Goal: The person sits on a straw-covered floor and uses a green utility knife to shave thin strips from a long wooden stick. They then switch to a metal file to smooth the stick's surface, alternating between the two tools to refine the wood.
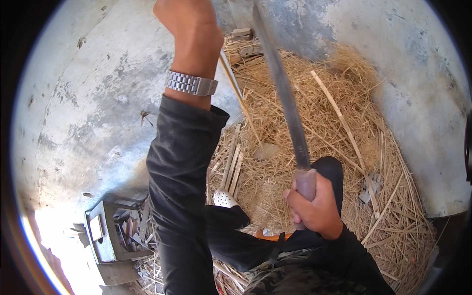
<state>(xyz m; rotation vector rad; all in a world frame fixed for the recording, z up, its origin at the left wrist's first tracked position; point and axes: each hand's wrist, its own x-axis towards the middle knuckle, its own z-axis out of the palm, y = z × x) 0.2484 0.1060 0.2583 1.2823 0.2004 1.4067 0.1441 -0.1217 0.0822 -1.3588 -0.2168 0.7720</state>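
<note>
My right hand (319, 206) is closed round the thick, grey-brown handle of a machete (286, 93). Its long dark blade points up and away, leaning slightly left. Raised at the top edge is my left hand (189, 22), bent at the wrist, with its fingers cut off by the picture's edge. A thin bamboo strip (236, 91) slants down from behind that wrist toward the floor; whether the left hand grips it is hidden. A steel watch (191, 83) circles the left wrist.
Shavings (265, 196) cover the floor, heaped against the wall. A long pale strip (339, 113) lies on the right. Several split pieces (231, 164) rest beside a perforated white shoe (225, 198). A worn wooden box (110, 231) stands at the lower left. Weathered walls (98, 93) curve around.
</note>
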